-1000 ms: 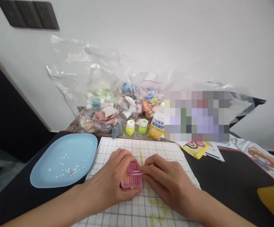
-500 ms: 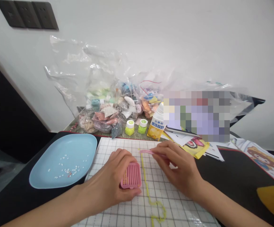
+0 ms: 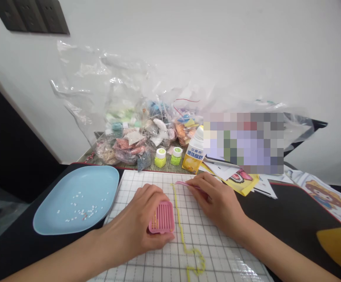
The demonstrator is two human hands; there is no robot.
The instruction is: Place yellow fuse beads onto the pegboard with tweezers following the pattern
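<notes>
My left hand (image 3: 147, 219) is wrapped round a small pink grooved tray (image 3: 162, 217), tilted toward me, with tiny yellow beads in its left grooves. Between the fingers of my right hand (image 3: 214, 199) is a slim pink tool (image 3: 185, 183), perhaps tweezers; its tip points left. That tip is close to the top end of a line of yellow-green beads (image 3: 180, 223), which runs down a gridded white board (image 3: 217, 250) and curls near the bottom. The far end of the tool is hidden by my fingers.
A blue plate (image 3: 49, 211) with scattered white bits lies at left. Behind the board stand two small bead jars (image 3: 160, 159), a yellow-and-white carton (image 3: 192, 154) and plastic bags (image 3: 129, 145) of beads. Papers (image 3: 261, 188) and a yellow object (image 3: 339, 248) are at right.
The tip of the pink tool has lifted slightly away from the bead line's top end. My left hand keeps its hold on the tray. The whole view has shifted a little.
</notes>
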